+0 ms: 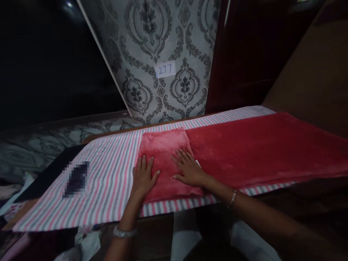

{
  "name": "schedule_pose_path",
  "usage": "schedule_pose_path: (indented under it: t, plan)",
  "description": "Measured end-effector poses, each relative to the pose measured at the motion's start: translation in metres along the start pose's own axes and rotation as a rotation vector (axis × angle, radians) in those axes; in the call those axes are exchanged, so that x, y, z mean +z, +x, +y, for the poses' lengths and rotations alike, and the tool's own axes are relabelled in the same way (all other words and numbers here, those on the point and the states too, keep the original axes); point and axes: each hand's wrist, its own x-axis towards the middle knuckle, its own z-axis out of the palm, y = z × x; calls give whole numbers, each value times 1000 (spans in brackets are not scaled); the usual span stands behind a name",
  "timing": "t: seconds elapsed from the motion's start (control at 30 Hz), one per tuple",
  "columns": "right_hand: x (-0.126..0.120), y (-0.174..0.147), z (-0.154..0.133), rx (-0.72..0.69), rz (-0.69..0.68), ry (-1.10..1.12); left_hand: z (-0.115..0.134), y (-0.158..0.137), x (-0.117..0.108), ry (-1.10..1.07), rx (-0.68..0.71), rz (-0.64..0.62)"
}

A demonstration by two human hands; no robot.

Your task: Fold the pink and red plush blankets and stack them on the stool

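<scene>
Left hand [143, 177] and right hand [190, 169] splayed open, palms down on the red plush blanket's [244, 148] folded end [164, 143], seemingly to flatten it against the striped cloth [108, 177] beneath.

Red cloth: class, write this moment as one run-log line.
red cloth: one end folded over, lying on striped sheet | left hand: open, on fold | right hand: open, on fold

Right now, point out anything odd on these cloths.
A dark patch toward the left of the striped cloth looks pixelated, unlike its surroundings; I can't tell what it is. No spill or damage shows on the red cloth.
</scene>
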Motion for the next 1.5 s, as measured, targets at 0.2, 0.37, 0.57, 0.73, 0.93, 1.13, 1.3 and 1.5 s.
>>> schedule_pose_path:
  t: [0.2,0.37,0.57,0.73,0.93,1.13,1.3,1.5]
  plan:
    - [-23,11,4,19,37,49,-33,69,-33,-143,27,86]
    - [-53,73,-2,115,141,6,-23,176,-60,-174,-69,33]
    - [-31,112,26,203,163,-19,9,203,-16,-107,-223,40]
    - [-3,102,48,295,137,29,-2,207,12,-69,-277,117]
    - [-3,102,48,288,153,68,-14,224,19,-222,-379,210]
    - [-21,102,53,282,57,111,-5,207,-3,-273,-437,223]
    - [-47,61,38,266,4,182,1,178,-43,-227,-351,185]
    - [-23,-38,-20,-6,76,156,25,103,-33,-37,34,16]
